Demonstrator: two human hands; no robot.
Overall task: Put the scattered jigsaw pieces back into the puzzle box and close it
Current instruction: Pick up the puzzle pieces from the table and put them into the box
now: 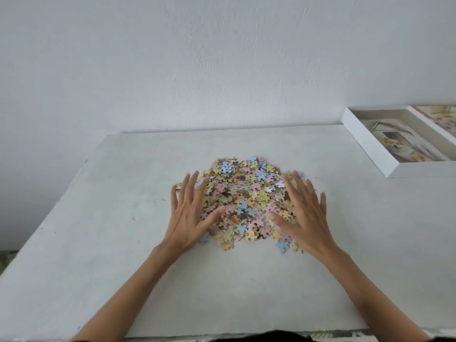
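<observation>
A heap of pastel jigsaw pieces (243, 193) lies in the middle of the white table (98, 218). My left hand (188, 213) rests flat on the heap's left side with its fingers spread. On the right side of the heap my right hand (304, 213) lies the same way, fingers straight and spread. Neither hand holds a piece. The open white puzzle box (365, 141) sits at the table's far right with a picture sheet inside. Its lid (441, 117) lies just beyond it, cut off by the frame edge.
A white wall (222, 58) stands directly behind the table. Bare tabletop stretches to the left of the heap and between the heap and the near edge. A few loose pieces (283, 246) lie at the heap's near rim.
</observation>
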